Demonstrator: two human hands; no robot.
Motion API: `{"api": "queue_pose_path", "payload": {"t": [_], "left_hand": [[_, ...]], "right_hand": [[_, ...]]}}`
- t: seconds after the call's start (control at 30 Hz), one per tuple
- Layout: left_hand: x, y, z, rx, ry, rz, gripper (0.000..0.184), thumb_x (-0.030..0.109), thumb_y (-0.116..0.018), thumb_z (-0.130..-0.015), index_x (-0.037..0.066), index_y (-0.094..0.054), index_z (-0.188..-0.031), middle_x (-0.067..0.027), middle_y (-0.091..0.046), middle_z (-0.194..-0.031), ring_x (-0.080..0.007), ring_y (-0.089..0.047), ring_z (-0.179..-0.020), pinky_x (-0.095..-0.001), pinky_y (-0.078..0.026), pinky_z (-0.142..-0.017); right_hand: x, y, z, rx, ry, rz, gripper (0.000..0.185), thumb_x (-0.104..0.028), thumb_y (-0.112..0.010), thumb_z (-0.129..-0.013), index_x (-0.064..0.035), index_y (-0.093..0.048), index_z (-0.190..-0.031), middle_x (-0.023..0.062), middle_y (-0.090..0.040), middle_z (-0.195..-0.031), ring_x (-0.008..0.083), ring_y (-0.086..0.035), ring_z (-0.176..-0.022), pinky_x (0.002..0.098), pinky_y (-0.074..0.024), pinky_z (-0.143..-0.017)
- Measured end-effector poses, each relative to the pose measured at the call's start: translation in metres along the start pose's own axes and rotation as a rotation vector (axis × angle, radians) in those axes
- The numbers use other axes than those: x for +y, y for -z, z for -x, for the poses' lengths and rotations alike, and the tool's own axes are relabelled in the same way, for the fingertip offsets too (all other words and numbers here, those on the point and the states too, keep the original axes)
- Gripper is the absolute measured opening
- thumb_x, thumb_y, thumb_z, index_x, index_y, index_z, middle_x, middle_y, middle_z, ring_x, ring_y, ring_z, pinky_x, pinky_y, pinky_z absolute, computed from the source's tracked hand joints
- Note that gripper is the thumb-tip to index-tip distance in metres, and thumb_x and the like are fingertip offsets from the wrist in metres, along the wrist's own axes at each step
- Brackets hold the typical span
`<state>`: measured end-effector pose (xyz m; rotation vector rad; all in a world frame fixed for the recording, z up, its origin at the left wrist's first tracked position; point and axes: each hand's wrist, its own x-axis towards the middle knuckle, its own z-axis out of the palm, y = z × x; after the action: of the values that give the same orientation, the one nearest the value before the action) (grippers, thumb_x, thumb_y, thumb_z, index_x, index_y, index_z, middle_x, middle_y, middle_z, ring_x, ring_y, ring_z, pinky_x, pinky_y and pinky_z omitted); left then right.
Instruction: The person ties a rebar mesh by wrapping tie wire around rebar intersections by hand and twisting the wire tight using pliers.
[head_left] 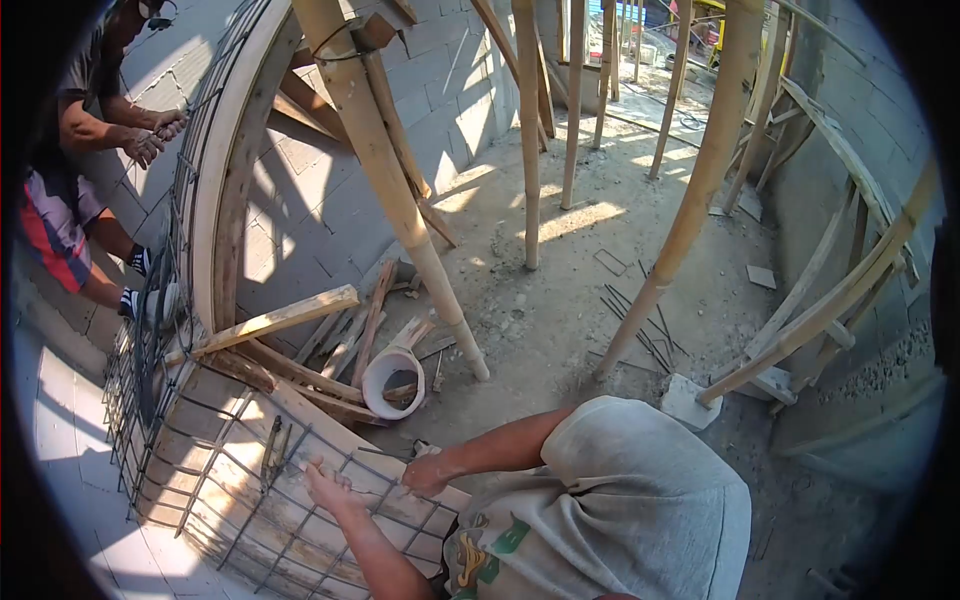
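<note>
My left hand (328, 487) is over the steel rebar grid (290, 548), its fingers drawn together; whatever they pinch is too small to make out. Close to its right, my right hand (427, 474) is closed in a fist above the grid's upper edge. A small dark shape shows beside that fist, but what it holds is hidden. Thin dark bars run between the two hands. The grid lies over wooden boards (200, 425), and short pieces (273, 452) rest on it left of my hands.
A co-worker (95, 130) grips the curved rebar at upper left. A white bucket (378, 390) with wood inside stands beyond the grid. Bamboo posts (532, 150) rise from the dusty floor. Loose rods (645, 325) lie at centre right, near a pale block (690, 402).
</note>
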<state>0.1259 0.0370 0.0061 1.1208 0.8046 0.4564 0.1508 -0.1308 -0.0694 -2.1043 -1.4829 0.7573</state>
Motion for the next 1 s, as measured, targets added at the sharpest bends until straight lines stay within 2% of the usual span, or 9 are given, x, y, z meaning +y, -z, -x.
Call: {"api": "queue_pose_path", "payload": {"t": [0.03,0.23,0.33,0.53,0.7,0.8,0.83,0.9,1.0], "left_hand": [[-0.003,0.000,0.000,-0.011,0.011,-0.004,0.036,0.044,-0.046,-0.091,0.009,-0.053,-0.093,0.0057,-0.029,-0.063,-0.0045,-0.025,-0.047,-0.0213,-0.021,-0.040],[0.005,-0.005,0.004,-0.048,-0.043,0.009,0.039,0.044,-0.043,-0.093,0.009,-0.054,-0.106,0.0061,-0.029,-0.060,-0.0042,-0.026,-0.044,-0.0200,-0.020,-0.038],[0.014,0.002,-0.006,-0.064,-0.029,0.139,0.040,0.042,-0.040,-0.095,0.009,-0.054,-0.112,0.0064,-0.029,-0.057,-0.0042,-0.025,-0.040,-0.0190,-0.023,-0.034],[0.016,0.026,-0.037,-0.029,0.142,0.557,0.041,0.038,-0.033,-0.099,0.007,-0.049,-0.120,0.0068,-0.029,-0.050,-0.0046,-0.026,-0.035,-0.0185,-0.028,-0.029],[0.026,0.010,-0.033,-0.063,-0.032,0.561,0.042,0.036,-0.033,-0.099,0.005,-0.048,-0.123,0.0067,-0.028,-0.049,-0.0048,-0.028,-0.037,-0.0200,-0.032,-0.038],[0.030,-0.009,-0.021,-0.248,-0.093,0.560,0.045,0.039,-0.036,-0.098,0.005,-0.046,-0.127,0.0065,-0.027,-0.049,-0.0054,-0.027,-0.040,-0.0222,-0.032,-0.045],[0.032,-0.016,-0.012,-0.218,-0.047,0.524,0.042,0.039,-0.039,-0.097,0.005,-0.050,-0.119,0.0063,-0.026,-0.050,-0.0063,-0.025,-0.040,-0.0236,-0.029,-0.045],[0.034,-0.030,0.001,-0.247,-0.171,0.404,0.031,0.038,-0.041,-0.097,0.009,-0.051,-0.094,0.0058,-0.025,-0.051,-0.0069,-0.025,-0.041,-0.0238,-0.025,-0.043],[0.048,-0.019,0.003,-0.223,-0.126,0.369,0.031,0.042,-0.041,-0.096,0.014,-0.051,-0.090,0.0059,-0.023,-0.048,-0.0066,-0.021,-0.038,-0.0239,-0.021,-0.037]], "right_hand": [[0.007,-0.002,-0.001,-0.043,0.038,0.089,0.024,-0.020,-0.054,-0.077,-0.0021,-0.060,-0.092,0.0210,-0.063,-0.085,0.0396,-0.061,-0.082,0.0470,-0.0492,-0.070],[0.010,0.002,0.012,0.017,0.028,0.172,0.020,-0.016,-0.055,-0.074,0.0000,-0.060,-0.086,0.0213,-0.063,-0.082,0.0396,-0.062,-0.083,0.0470,-0.0493,-0.070],[-0.015,0.018,0.024,0.057,-0.052,0.085,0.025,-0.019,-0.054,-0.074,-0.0004,-0.059,-0.091,0.0201,-0.063,-0.091,0.0369,-0.060,-0.089,0.0454,-0.0472,-0.079],[-0.030,0.036,0.042,0.543,0.201,-0.022,0.027,-0.028,-0.053,-0.085,-0.0013,-0.057,-0.090,0.0173,-0.059,-0.085,0.0370,-0.059,-0.082,0.0447,-0.0462,-0.077],[-0.005,0.076,0.035,0.751,0.103,-0.063,0.021,-0.026,-0.051,-0.088,-0.0070,-0.056,-0.096,0.0184,-0.059,-0.090,0.0384,-0.058,-0.087,0.0478,-0.0453,-0.076],[0.031,0.088,0.027,0.756,-0.161,-0.080,0.018,-0.020,-0.046,-0.087,-0.0093,-0.056,-0.098,0.0181,-0.060,-0.090,0.0376,-0.060,-0.088,0.0472,-0.0470,-0.074],[0.051,0.077,0.010,0.738,-0.198,-0.110,0.018,-0.020,-0.045,-0.086,-0.0094,-0.057,-0.096,0.0189,-0.061,-0.090,0.0380,-0.060,-0.086,0.0471,-0.0469,-0.075],[0.084,0.051,-0.017,0.448,-0.095,-0.080,0.023,-0.027,-0.048,-0.086,-0.0120,-0.062,-0.096,0.0161,-0.063,-0.086,0.0343,-0.061,-0.087,0.0435,-0.0469,-0.075],[0.008,0.063,0.013,-0.050,-0.049,-0.395,0.023,-0.030,-0.049,-0.089,-0.0088,-0.059,-0.089,0.0076,-0.057,-0.070,0.0199,-0.055,-0.065,0.0352,-0.0432,-0.064]]}}
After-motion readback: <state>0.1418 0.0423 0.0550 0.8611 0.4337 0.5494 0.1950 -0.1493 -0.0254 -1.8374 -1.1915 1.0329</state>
